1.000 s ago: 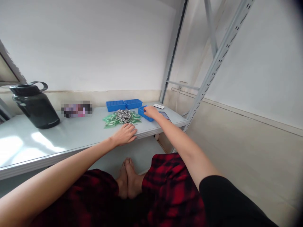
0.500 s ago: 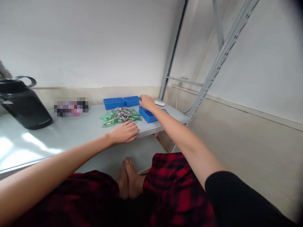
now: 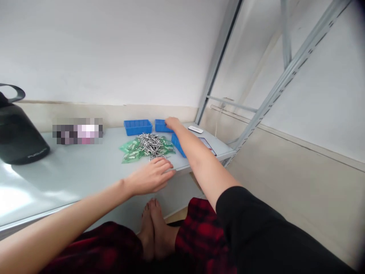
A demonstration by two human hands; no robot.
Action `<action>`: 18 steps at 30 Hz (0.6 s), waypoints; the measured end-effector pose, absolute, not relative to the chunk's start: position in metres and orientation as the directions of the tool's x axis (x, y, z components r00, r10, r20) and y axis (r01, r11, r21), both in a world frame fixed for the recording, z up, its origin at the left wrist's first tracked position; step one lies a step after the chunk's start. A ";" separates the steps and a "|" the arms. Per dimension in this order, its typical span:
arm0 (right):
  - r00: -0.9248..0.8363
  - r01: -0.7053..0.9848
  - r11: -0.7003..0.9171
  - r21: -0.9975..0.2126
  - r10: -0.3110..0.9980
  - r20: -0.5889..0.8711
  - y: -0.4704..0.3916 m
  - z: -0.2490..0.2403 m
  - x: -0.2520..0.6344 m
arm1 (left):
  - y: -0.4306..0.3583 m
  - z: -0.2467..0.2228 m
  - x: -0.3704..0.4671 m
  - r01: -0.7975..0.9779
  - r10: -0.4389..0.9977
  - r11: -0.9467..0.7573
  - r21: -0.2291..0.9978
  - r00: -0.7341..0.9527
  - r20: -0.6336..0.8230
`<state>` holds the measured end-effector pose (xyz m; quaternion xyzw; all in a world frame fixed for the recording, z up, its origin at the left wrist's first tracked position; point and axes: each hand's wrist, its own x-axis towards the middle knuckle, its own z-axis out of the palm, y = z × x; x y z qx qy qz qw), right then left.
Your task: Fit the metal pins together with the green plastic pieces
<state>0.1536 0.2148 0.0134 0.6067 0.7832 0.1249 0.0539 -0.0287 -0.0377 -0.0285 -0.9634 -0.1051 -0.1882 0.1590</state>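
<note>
My right hand point(image 3: 172, 123) reaches to the back and grips the right end of a blue plastic bin point(image 3: 162, 126); its fingertips are partly hidden. To the left stands a second blue bin point(image 3: 138, 128), with a gap between the two. Closer to me, a third blue bin point(image 3: 178, 145) is partly covered by my right forearm. A heap of thin silver metal pins, like pop rivets point(image 3: 151, 143), lies on a green plastic bag point(image 3: 131, 151). At the table's front edge, just before the heap, my left hand point(image 3: 152, 176) rests palm down, fingers stretched and holding nothing.
A dark water bottle point(image 3: 21, 133) stands on the grey table point(image 3: 94, 167) at the left, beside a blurred-out item point(image 3: 78, 133). On the right are a white flat object point(image 3: 195, 129) and a phone-like slab point(image 3: 208, 145). A metal rack post point(image 3: 218, 64) rises behind.
The back right bin has shifted right with my right hand, so a gap now separates it from its neighbour. My left hand stays by the table edge. The camera view has also shifted.
</note>
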 end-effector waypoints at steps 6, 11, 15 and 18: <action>-0.233 0.969 0.211 0.125 0.952 0.198 0.194 0.012 0.162 | -0.035 -0.018 -0.028 0.326 0.228 -0.912 -0.248 0.907 0.353; -0.185 0.983 0.180 0.043 0.962 0.201 0.181 0.007 0.157 | -0.036 -0.014 -0.033 0.372 0.275 -0.877 -0.305 0.908 0.315; -0.147 0.987 0.158 -0.041 0.969 0.199 0.188 0.005 0.147 | -0.033 -0.014 -0.038 0.405 0.310 -0.855 -0.323 0.899 0.309; -0.092 0.991 0.105 -0.082 0.985 0.144 0.197 0.008 0.141 | -0.029 -0.018 -0.041 0.411 0.321 -0.859 -0.305 0.897 0.304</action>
